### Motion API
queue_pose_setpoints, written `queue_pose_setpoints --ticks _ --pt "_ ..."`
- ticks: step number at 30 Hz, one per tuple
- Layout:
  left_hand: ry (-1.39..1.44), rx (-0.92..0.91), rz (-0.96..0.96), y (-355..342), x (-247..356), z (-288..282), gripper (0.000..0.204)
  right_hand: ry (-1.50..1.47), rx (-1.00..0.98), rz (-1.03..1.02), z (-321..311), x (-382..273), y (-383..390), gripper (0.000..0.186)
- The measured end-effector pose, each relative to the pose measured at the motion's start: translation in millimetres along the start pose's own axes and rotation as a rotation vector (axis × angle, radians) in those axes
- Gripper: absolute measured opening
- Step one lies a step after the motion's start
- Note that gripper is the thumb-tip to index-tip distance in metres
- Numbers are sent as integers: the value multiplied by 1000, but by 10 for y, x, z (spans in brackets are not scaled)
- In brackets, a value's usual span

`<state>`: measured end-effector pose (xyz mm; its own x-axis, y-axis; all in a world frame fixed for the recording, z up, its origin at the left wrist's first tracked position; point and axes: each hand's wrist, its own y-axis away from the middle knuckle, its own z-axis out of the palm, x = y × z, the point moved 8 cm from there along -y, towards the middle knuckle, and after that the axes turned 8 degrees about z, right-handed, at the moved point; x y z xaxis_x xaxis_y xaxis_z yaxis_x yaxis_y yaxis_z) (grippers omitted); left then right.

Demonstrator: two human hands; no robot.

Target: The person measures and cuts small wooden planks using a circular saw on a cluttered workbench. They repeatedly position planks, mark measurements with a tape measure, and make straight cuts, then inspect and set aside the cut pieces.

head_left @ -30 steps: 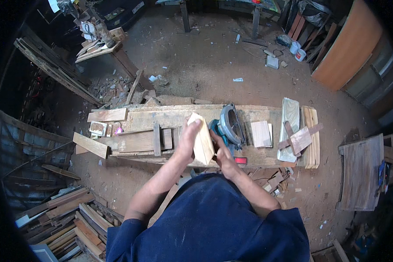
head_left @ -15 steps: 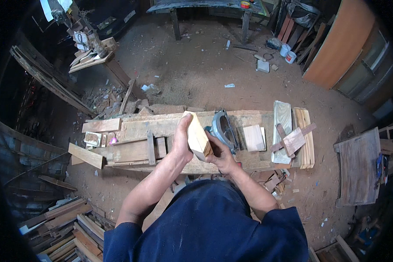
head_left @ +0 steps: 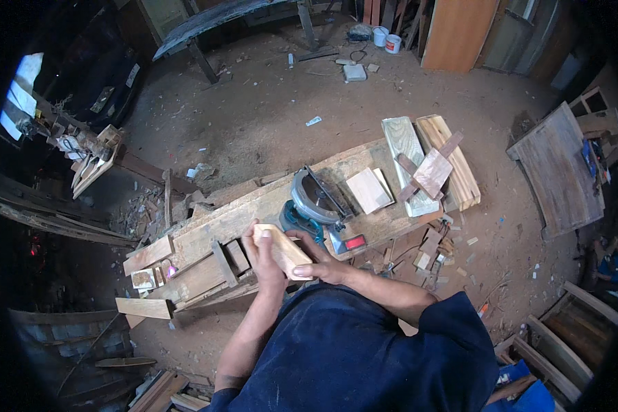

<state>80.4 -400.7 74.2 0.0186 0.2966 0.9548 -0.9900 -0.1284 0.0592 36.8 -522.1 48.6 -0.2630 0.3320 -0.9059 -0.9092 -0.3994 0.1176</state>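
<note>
Both my hands hold one thick wooden block [head_left: 285, 253], pale with an angled end, close in front of my body. My left hand [head_left: 266, 264] grips its left side, thumb on the upper face. At the other end my right hand [head_left: 326, 264] closes round the right edge. Just beyond the block, a circular saw [head_left: 309, 202] with a teal body and grey guard rests on the wooden workbench [head_left: 264, 206]. Two small flat boards [head_left: 369, 190] lie to the saw's right. Left of my hands, a dark wooden strip [head_left: 224, 264] crosses a wider board.
Thick planks [head_left: 446, 158] and a crossed wooden piece [head_left: 432, 173] sit at the bench's right end. Short offcuts [head_left: 144, 278] lie at its left end. Scraps [head_left: 432, 250] litter the floor. A wooden panel [head_left: 559, 172] stands at the right.
My view has turned, so the bench now slants up to the right. The block has come lower and closer to my body and is tilted differently, still in both hands.
</note>
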Motion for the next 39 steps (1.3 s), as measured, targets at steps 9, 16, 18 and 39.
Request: queue_pose_setpoints --ticks 9,16,18,39 --pt "-330 -105 -295 -37 -255 263 74 -417 115 -60 -494 231 209 90" --pt "-447 -34 -277 -12 -734 -886 81 824 1032 -214 -2026 -214 328 100" --pt "-610 34 -291 111 -857 -1345 81 1047 1186 -290 -2226 -392 384 100" --pt "-917 437 -895 2293 -1660 -4053 55 836 736 -270 -1085 250 204 38"
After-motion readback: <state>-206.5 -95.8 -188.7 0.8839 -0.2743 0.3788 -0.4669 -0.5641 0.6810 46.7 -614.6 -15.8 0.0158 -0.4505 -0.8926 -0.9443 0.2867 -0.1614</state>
